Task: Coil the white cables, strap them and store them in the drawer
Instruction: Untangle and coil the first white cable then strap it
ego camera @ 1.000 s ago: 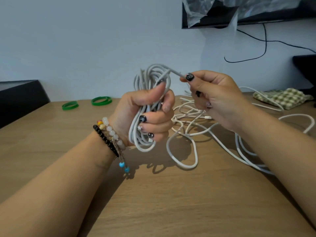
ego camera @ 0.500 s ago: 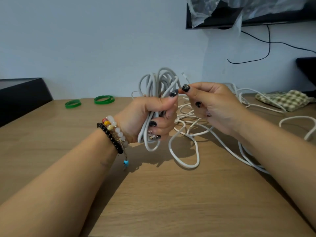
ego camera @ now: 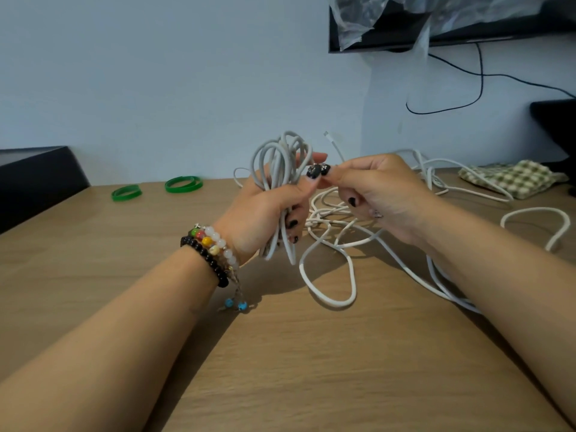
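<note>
Left hand (ego camera: 268, 210) gripping white cable coil (ego camera: 280, 169), right hand (ego camera: 377, 194) pinching its end beside coil, 2 green straps (ego camera: 184, 184) left of coil

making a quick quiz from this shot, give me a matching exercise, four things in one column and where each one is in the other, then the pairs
Things:
1. coiled cable bundle
2. green straps
3. checked cloth
4. cable end with plug

Places:
A. far right of the table
B. gripped in the left hand
C. far left of the table, near the wall
D. pinched by the right hand, sticking up

Pairs: 1-B, 2-C, 3-A, 4-D
</note>
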Demonstrator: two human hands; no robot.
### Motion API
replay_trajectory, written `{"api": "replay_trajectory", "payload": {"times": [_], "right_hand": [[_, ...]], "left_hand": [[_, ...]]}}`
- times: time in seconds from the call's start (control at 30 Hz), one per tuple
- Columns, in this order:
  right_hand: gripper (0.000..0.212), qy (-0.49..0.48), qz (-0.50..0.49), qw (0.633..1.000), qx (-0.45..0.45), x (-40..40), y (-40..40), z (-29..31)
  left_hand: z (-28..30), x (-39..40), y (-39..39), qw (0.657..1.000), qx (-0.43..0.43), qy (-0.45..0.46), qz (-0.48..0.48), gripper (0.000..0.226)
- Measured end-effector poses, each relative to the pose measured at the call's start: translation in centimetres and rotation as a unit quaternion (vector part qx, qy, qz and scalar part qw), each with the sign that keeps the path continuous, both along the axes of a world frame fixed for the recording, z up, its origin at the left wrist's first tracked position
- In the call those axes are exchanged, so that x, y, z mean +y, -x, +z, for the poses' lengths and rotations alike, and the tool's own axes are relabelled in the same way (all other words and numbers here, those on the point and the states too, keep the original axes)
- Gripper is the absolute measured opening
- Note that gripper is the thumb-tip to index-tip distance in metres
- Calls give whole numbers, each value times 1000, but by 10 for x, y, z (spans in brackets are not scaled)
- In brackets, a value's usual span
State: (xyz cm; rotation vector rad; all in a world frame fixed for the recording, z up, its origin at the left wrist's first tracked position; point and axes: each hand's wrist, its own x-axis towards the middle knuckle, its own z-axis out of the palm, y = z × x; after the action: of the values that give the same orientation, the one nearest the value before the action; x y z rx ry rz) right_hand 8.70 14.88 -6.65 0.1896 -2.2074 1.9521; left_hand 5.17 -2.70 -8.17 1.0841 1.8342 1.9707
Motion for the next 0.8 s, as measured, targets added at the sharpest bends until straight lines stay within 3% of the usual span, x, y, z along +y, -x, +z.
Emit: {"api": "replay_trajectory", "payload": {"times": [0.07, 0.23, 0.37, 0.63, 0.8], "right_hand": [[17, -9, 0, 1000, -7, 0, -1, 1], [37, -77, 6, 997, -13, -9, -2, -2], [39, -118, 35, 992, 4, -16, -4, -6], [38, -124, 60, 990, 7, -17, -4, -7], [38, -142, 64, 988, 13, -20, -3, -10]], "left_hand": [[-1, 0, 0, 1000, 3, 4, -7, 40], [2, 1, 1, 997, -56, -51, 7, 23], [6, 0, 3, 988, -95, -99, 68, 22], [5, -1, 6, 967, -41, -42, 249, 32], [5, 2, 8, 969, -15, -60, 240, 44]]}}
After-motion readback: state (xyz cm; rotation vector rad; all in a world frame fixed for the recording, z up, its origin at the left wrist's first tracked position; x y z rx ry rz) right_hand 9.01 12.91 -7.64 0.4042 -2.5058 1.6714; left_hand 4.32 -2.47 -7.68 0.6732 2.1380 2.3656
